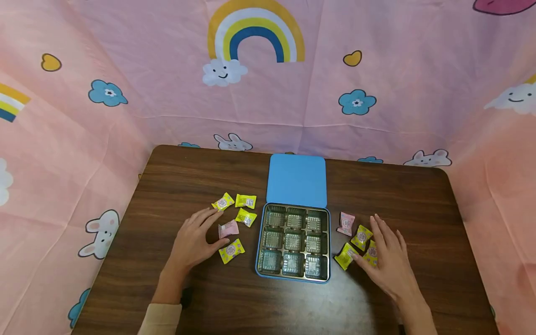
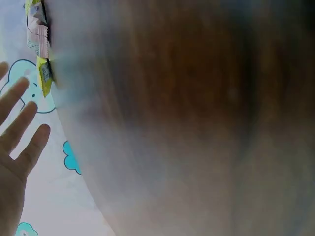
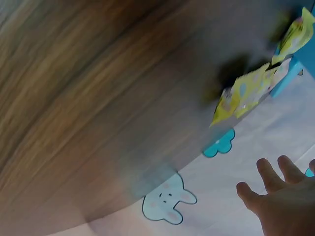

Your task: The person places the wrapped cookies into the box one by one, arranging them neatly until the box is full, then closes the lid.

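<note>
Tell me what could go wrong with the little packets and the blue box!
Three yellow packets sit bunched by the right hand, so it might catch two at once or nudge one away. Close to the left hand, a pink packet could get bumped into its yellow neighbour. And if a hand knocks the blue box, its open lid might shift.

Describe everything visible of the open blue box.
The blue box lies open on the brown table, between the left hand and right hand, touched by neither. Its plain lid extends from the far edge. The body looks like metal; a glossy, plastic-looking tray divides it into nine compartments, three by three, all empty.
</note>
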Available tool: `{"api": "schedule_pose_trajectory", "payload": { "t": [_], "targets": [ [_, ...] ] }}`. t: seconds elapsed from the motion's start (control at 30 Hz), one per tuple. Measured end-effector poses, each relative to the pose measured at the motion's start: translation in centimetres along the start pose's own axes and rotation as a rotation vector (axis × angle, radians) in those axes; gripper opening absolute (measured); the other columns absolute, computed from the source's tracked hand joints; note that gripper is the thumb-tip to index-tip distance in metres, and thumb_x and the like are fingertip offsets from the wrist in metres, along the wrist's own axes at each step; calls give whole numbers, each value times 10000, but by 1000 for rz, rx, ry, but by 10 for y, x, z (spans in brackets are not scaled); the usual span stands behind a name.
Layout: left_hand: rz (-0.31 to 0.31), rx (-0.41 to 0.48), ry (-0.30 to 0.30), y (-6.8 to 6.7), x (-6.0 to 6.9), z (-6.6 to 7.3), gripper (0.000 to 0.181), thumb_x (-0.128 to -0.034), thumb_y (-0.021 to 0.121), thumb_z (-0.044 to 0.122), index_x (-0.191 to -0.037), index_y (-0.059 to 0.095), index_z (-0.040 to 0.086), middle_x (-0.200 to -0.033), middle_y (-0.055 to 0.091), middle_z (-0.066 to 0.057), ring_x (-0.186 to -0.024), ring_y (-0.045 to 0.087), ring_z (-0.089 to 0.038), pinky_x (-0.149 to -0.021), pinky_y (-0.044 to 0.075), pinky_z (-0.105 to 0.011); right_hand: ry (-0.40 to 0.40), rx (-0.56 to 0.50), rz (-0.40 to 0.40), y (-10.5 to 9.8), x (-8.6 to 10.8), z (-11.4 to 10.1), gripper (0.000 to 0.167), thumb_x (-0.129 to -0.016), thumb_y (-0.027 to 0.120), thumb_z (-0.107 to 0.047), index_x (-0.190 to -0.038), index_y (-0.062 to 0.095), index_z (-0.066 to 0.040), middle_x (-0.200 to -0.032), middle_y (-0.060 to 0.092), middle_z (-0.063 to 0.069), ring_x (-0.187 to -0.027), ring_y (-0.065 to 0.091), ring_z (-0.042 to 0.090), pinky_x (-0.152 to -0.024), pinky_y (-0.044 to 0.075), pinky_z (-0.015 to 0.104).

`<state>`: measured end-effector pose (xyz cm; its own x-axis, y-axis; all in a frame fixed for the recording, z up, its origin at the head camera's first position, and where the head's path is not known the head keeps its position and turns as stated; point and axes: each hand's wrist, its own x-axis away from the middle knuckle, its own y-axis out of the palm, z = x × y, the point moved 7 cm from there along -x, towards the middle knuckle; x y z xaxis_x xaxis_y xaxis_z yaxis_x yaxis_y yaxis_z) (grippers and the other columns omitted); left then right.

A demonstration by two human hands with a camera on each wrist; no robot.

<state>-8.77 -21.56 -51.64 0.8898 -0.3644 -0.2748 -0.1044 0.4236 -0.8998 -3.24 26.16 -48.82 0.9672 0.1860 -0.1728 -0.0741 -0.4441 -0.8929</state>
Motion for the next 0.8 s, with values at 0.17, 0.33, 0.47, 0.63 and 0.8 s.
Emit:
{"api": "schedule_pose_trajectory", "payload": {
  "t": [0.17,0.33,0.47,0.63,0.8],
  "targets": [
    [-4,3,12,2,1,4,751,-740,842,487,-1369,610,150,-1350,599,-74,-1230,539,-325,-932,446,-596,1,-19,-19,5,1,-6,1041,-794,778,-453,-1603,194,-153,-1624,234,132,-1382,324,428,-1097,188,685],
    [-15,6,-21,3,3,4,712,-744,848,470,-1350,623,172,-1316,622,-50,-1167,591,-315,-933,456,-591,18,-74,-43,9,3,-11,1046,-788,807,-390,-1603,194,-155,-1632,212,111,-1341,360,461,-986,275,718],
    [-27,13,-31,5,3,4,646,-753,856,433,-1305,652,166,-1267,655,-31,-1124,623,-297,-919,475,-572,0,-98,-26,13,6,-19,1061,-756,840,-349,-1598,222,-160,-1592,289,134,-1306,410,438,-916,322,657],
    [-49,25,-27,9,1,4,542,-765,864,369,-1239,696,169,-1212,681,11,-1076,612,-241,-899,498,-523,-5,-136,-10,22,9,-32,1063,-716,875,-381,-1583,289,-196,-1527,385,146,-1298,441,386,-891,312,605],
    [-59,28,-20,13,-2,4,499,-766,862,316,-1220,710,174,-1175,698,23,-1052,603,-227,-898,496,-489,5,-169,-17,31,12,-39,1027,-718,874,-405,-1563,341,-168,-1504,407,150,-1319,429,369,-944,280,698]
  ]
}}
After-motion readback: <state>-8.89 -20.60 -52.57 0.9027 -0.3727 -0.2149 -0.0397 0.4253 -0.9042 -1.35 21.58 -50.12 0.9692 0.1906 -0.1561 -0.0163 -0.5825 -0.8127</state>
